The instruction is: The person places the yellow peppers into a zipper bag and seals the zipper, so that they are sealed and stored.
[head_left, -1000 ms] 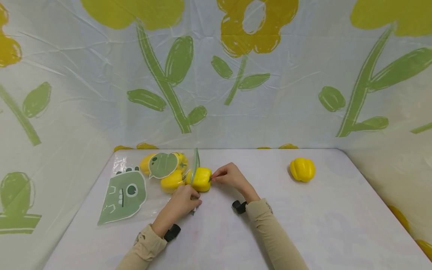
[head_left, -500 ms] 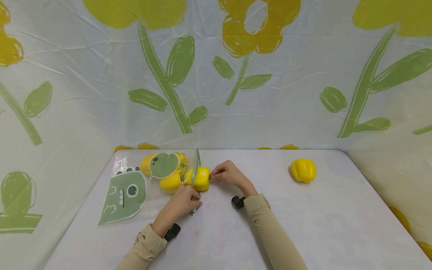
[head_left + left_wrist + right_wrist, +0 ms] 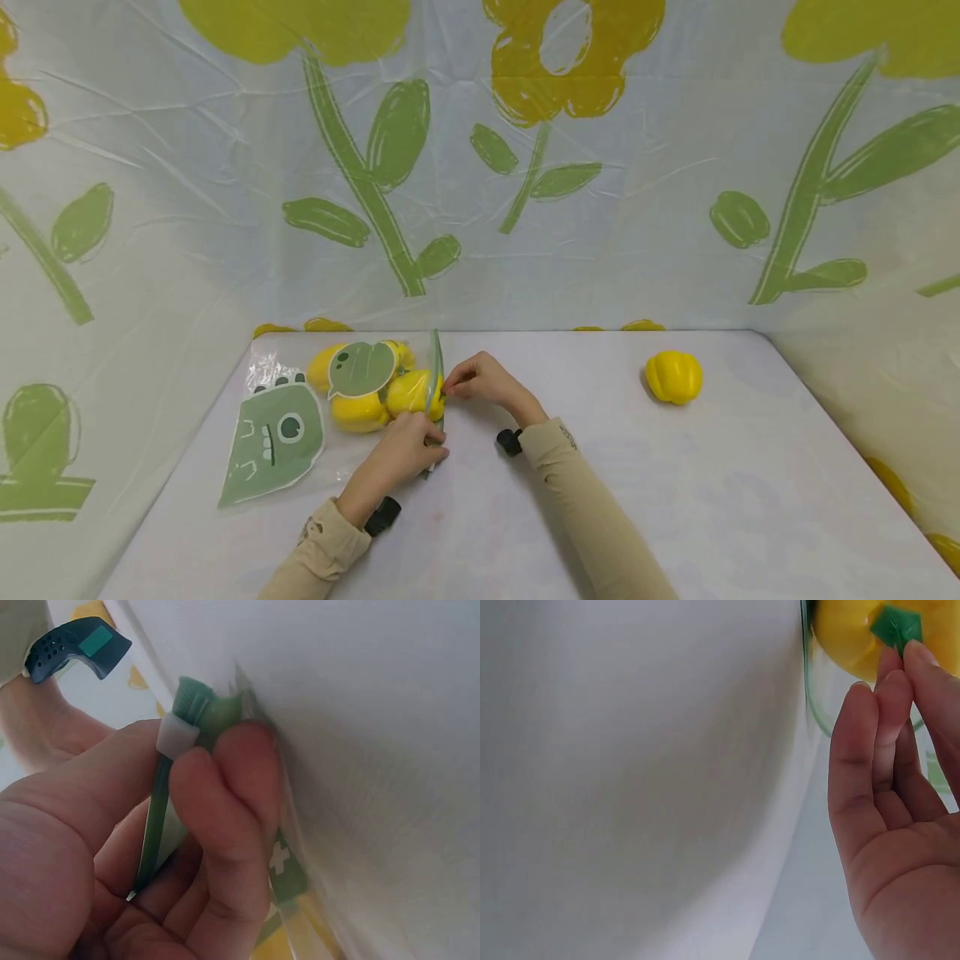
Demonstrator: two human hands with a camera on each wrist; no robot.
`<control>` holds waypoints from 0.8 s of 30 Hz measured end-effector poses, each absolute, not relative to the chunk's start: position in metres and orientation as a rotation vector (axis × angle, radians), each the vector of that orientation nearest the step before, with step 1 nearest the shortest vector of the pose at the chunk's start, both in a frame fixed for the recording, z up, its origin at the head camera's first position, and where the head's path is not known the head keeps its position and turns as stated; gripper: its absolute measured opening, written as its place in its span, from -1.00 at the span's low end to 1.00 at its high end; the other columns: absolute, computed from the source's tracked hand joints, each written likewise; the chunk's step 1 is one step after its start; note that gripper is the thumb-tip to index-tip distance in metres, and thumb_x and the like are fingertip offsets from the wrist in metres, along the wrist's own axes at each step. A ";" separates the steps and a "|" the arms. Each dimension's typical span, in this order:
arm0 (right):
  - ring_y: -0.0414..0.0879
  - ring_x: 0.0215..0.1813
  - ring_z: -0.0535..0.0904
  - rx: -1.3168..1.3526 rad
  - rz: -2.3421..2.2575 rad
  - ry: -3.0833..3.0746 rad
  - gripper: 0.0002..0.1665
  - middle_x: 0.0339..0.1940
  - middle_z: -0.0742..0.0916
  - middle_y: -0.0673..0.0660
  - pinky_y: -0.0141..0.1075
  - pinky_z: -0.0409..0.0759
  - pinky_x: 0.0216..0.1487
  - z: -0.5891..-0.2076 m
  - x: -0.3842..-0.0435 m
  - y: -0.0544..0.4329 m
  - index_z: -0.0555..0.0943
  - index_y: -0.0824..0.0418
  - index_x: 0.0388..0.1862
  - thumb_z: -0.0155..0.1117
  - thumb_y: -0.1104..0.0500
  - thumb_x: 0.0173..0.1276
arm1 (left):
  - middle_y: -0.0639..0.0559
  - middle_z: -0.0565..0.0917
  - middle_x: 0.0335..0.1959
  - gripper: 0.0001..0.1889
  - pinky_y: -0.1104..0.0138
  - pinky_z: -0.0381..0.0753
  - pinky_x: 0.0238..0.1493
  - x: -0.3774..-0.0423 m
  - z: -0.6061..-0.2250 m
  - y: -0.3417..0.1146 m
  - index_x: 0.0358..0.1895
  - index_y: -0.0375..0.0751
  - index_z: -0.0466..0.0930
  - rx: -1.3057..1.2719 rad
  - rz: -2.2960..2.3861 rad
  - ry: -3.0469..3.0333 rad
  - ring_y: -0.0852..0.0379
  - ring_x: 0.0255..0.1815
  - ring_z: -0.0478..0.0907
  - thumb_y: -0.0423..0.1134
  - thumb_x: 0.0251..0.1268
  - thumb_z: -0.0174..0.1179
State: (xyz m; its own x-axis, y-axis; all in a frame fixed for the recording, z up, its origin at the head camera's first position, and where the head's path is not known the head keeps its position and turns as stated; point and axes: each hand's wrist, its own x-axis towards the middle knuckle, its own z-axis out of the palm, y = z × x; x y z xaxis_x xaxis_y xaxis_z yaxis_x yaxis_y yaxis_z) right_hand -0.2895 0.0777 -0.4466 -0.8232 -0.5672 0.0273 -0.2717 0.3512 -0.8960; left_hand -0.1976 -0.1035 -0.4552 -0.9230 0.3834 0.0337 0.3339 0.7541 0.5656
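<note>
A clear zip bag [image 3: 273, 446] printed with green monster shapes lies at the table's left. Inside it are yellow bell peppers [image 3: 360, 413], partly covered by the print. My left hand [image 3: 408, 442] grips the near end of its green-edged mouth; the left wrist view shows a white slider [image 3: 177, 736] between thumb and fingers. At the mouth sits another yellow bell pepper [image 3: 408, 392], mostly behind the bag's film. My right hand [image 3: 486, 382] pinches its green stem [image 3: 897, 627] between thumb and fingertips, with the bag's rim looping round the pepper in the right wrist view.
A loose yellow bell pepper [image 3: 673, 377] sits at the right back of the white table [image 3: 750, 500]. Behind the table's far edge hangs a flower-printed cloth [image 3: 637, 208], which also closes off both sides.
My right hand has moved left, pushing the pepper by its stem further into the bag. The peppers inside have shifted left a little. My left hand stays at the bag's mouth.
</note>
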 end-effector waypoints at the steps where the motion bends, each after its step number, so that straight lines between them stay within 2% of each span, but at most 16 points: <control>1: -0.23 -0.40 0.55 -0.740 -1.465 2.322 -0.89 -0.34 0.78 0.20 -0.39 0.57 -0.31 -0.446 -0.289 0.075 0.75 0.43 -0.29 0.31 0.45 0.24 | 0.12 0.64 -0.57 -0.93 0.43 0.41 -0.52 -0.197 -0.455 -0.104 -0.46 -0.31 0.79 0.605 0.902 2.859 0.30 -0.57 0.37 -0.36 0.03 0.46; 3: -0.22 -0.39 0.56 -0.731 -1.472 2.306 -0.90 -0.34 0.78 0.20 -0.35 0.59 -0.29 -0.446 -0.288 0.071 0.74 0.44 -0.29 0.32 0.44 0.25 | 0.23 0.40 -0.73 -0.80 0.46 0.25 -0.59 -0.197 -0.454 -0.104 -0.66 -0.27 0.67 0.652 0.910 2.856 0.32 -0.65 0.23 -0.39 0.05 0.44; 5: -0.20 -0.39 0.56 -0.730 -1.472 2.290 -0.92 -0.36 0.77 0.20 -0.32 0.62 -0.27 -0.446 -0.288 0.067 0.73 0.45 -0.30 0.32 0.43 0.26 | 0.24 0.15 -0.78 -0.64 0.46 0.11 -0.62 -0.197 -0.454 -0.105 -0.78 -0.19 0.49 0.695 0.918 2.847 0.31 -0.69 0.11 -0.42 0.06 0.41; 6: -0.20 -0.39 0.57 -0.729 -1.475 2.276 -0.92 -0.37 0.77 0.20 -0.31 0.63 -0.27 -0.446 -0.287 0.065 0.72 0.45 -0.30 0.33 0.43 0.27 | 0.23 0.08 -0.77 -0.60 0.46 0.07 -0.62 -0.197 -0.454 -0.105 -0.79 -0.14 0.42 0.712 0.920 2.842 0.31 -0.70 0.07 -0.43 0.07 0.40; 8: -0.18 -0.41 0.54 -0.739 -1.480 2.259 -0.92 -0.42 0.74 0.20 -0.29 0.62 -0.28 -0.447 -0.287 0.061 0.70 0.48 -0.32 0.32 0.42 0.28 | 0.26 0.06 -0.78 -0.58 0.47 0.07 -0.62 -0.197 -0.454 -0.105 -0.79 -0.10 0.40 0.722 0.925 2.845 0.33 -0.71 0.07 -0.43 0.07 0.40; 12: -0.18 -0.42 0.49 -0.735 -1.471 2.248 -0.91 -0.43 0.71 0.23 -0.30 0.56 -0.28 -0.449 -0.285 0.062 0.70 0.46 -0.30 0.30 0.40 0.32 | 0.26 0.10 -0.78 -0.67 0.47 0.13 -0.61 -0.197 -0.454 -0.105 -0.75 -0.12 0.52 0.704 0.921 2.849 0.32 -0.70 0.12 -0.42 0.06 0.41; 17: -0.21 -0.34 0.55 -0.760 -1.412 2.285 -0.81 -0.25 0.76 0.20 -0.32 0.58 -0.21 -0.445 -0.283 0.080 0.71 0.40 -0.10 0.27 0.37 0.36 | 0.23 0.29 -0.76 -0.84 0.45 0.27 -0.59 -0.196 -0.454 -0.104 -0.61 -0.19 0.69 0.647 0.931 2.834 0.27 -0.66 0.24 -0.39 0.06 0.42; 20: -0.18 -0.27 0.59 -0.792 -1.379 2.382 -0.76 -0.21 0.77 0.15 -0.32 0.58 -0.18 -0.433 -0.282 0.101 0.70 0.38 -0.02 0.28 0.34 0.36 | 0.17 0.40 -0.72 -0.90 0.44 0.32 -0.60 -0.197 -0.454 -0.104 -0.53 -0.22 0.73 0.595 0.943 2.814 0.25 -0.64 0.30 -0.38 0.08 0.42; 22: -0.14 -0.22 0.61 -0.795 -1.387 2.466 -0.76 -0.21 0.76 0.13 -0.30 0.58 -0.14 -0.422 -0.281 0.121 0.71 0.34 -0.02 0.30 0.31 0.36 | 0.11 0.53 -0.64 -0.97 0.43 0.39 -0.57 -0.196 -0.454 -0.104 -0.45 -0.26 0.77 0.564 0.946 2.805 0.24 -0.61 0.36 -0.38 0.08 0.42; 24: -0.08 -0.17 0.63 -0.773 -1.428 2.565 -0.77 -0.19 0.76 0.13 -0.23 0.58 -0.10 -0.410 -0.278 0.145 0.71 0.29 -0.03 0.32 0.27 0.36 | 0.03 0.65 -0.51 -0.91 0.43 0.46 -0.54 -0.196 -0.455 -0.104 -0.34 -0.31 0.79 0.530 0.945 2.796 0.22 -0.57 0.42 -0.37 0.08 0.43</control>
